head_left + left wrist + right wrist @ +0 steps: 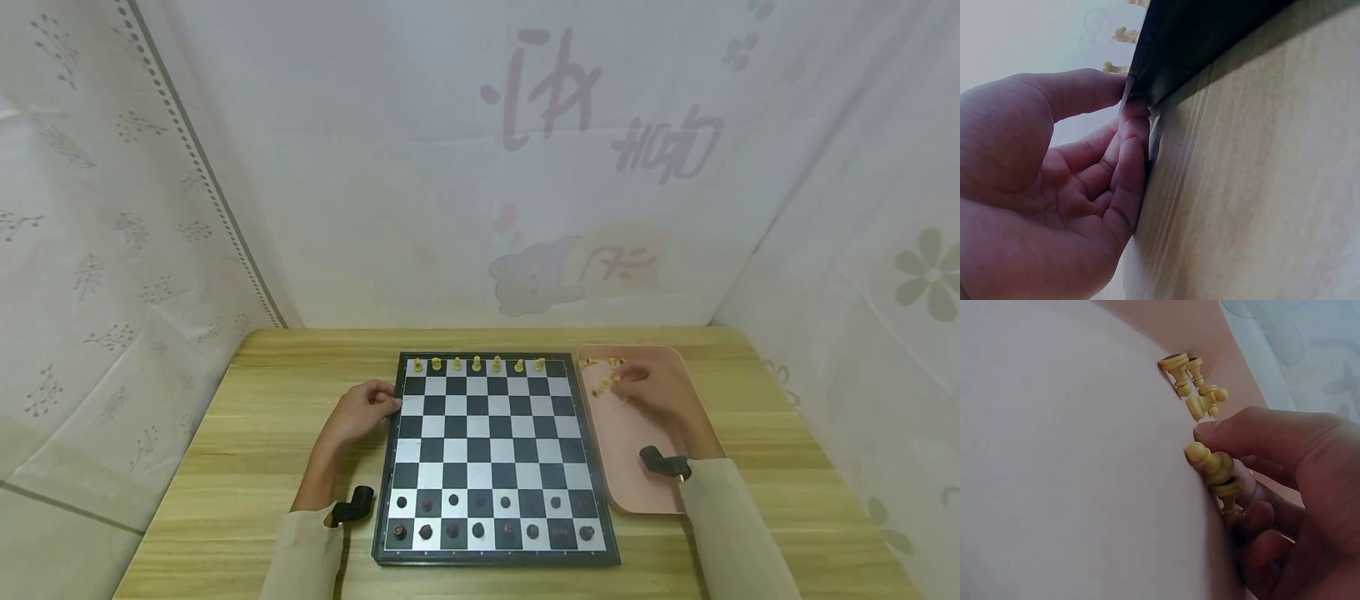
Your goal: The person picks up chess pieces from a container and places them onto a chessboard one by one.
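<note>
Now the right hand [1285, 487] pinches a small, glossy yellow pawn [1209, 461], round-headed, over the pink tray [1072, 456].

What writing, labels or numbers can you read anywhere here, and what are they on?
Backdrop sheet: faded purple lettering, mirrored as if seen through the cloth, not readable.
Same sheet, orange marks beside the printed bear: too faint to read.
Chessboard, pink tray and yellow chess pieces: no text visible.

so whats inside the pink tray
Loose yellow chess pieces lie in the pink tray; the right hand pinches one. The hand hides whatever lies under it.
</note>
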A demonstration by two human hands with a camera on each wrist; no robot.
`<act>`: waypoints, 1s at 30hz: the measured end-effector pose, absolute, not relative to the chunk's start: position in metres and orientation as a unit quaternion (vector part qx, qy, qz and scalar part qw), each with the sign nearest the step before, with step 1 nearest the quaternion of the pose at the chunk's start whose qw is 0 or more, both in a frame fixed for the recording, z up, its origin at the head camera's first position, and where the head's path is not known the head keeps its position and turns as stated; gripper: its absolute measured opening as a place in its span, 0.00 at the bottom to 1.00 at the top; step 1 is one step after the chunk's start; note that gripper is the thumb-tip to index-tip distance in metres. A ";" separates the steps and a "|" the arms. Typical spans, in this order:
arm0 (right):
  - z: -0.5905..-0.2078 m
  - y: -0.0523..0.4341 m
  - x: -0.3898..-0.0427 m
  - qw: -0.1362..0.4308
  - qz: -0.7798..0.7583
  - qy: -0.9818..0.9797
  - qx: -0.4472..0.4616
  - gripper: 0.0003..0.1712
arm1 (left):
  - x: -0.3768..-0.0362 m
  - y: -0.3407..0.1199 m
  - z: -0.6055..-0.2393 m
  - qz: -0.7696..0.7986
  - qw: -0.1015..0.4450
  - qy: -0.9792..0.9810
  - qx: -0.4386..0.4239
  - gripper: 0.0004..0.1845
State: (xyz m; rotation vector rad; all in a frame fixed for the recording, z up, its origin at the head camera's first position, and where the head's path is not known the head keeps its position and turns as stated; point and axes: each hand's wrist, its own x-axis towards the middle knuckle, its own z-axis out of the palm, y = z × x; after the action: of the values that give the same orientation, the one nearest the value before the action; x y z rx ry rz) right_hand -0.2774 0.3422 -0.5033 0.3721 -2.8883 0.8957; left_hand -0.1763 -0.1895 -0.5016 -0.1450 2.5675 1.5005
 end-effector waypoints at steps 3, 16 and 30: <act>-0.506 0.343 -0.278 0.053 0.295 -0.945 0.127 0.06 | -0.176 -0.190 -0.502 0.500 0.081 0.861 -0.048 0.17; -0.504 0.342 -0.278 0.051 0.319 -0.941 0.100 0.10 | -0.176 -0.188 -0.500 0.494 0.080 0.864 -0.050 0.17; -0.482 0.326 -0.276 0.053 0.258 -0.956 0.126 0.11 | -0.175 -0.188 -0.499 0.499 0.078 0.862 -0.047 0.17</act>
State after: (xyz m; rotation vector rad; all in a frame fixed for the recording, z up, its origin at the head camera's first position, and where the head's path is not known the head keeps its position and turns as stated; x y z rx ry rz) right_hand -0.2759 0.3261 -0.4816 0.3840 -2.9084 0.7837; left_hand -0.1750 -0.1880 -0.4990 -0.1414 2.5805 1.4945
